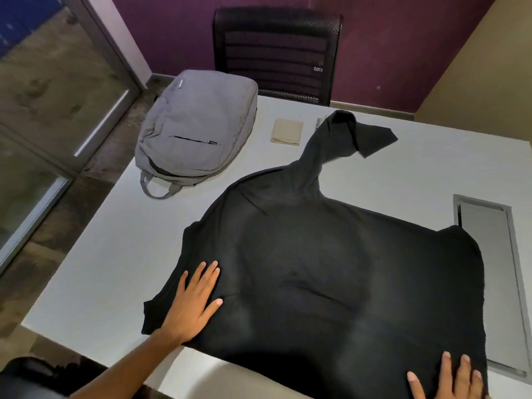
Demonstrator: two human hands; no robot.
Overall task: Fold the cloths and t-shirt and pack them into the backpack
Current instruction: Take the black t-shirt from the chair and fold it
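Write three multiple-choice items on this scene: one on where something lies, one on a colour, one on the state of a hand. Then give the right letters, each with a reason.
1. Where does the folded beige cloth lie?
A. on the table, between the backpack and the t-shirt's sleeve
B. inside the backpack
C. on the chair

2. What colour is the backpack?
A. red
B. grey
C. green

3. How does the left hand meet the t-shirt?
A. it pinches a sleeve and lifts it
B. it hangs above, apart from the cloth
C. it rests flat on the cloth, fingers straight

Answers:
1. A, it sits on the white table right of the backpack.
2. B, its fabric is plain grey.
3. C, palm and spread fingers lie on the black fabric near its left edge.
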